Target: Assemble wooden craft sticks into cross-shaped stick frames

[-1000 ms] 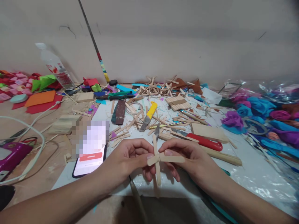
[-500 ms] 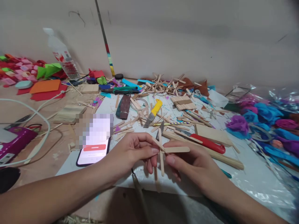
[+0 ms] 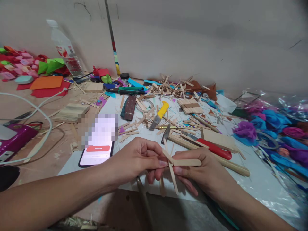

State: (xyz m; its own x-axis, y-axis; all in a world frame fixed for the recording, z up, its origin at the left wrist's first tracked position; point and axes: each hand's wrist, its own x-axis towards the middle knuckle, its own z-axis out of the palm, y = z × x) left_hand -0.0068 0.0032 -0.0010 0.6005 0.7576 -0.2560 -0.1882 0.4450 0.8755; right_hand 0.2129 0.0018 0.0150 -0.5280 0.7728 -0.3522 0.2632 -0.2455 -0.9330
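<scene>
Wooden flat sticks with rounded ends are forming a cross [image 3: 189,162] that we're holding between both hands, above the front of the white sheet [image 3: 72,168]. Our left hand [image 3: 141,157] is pinching it by the crossing, thumb against bent fingers; our right hand [image 3: 202,166] is gripping it just right of the crossing.

Containers: clear plastic bottle with white cap and red-and-white label [image 3: 66,53] is standing back left by the wall; we're not making out its fill. Small clear jar with black lid [image 3: 124,78] is sitting near the wall, contents too small to tell. Crinkled clear plastic film [image 3: 291,99] is covering some pink and blue paper flowers [image 3: 271,120]; bag or sheet, can't tell.

Vs. 1 s ago: the cross's long stick is leaning further left at the top, and its left stub is pointing up-left instead of slightly down. Bottle is showing higher and farther right in our view.
</scene>
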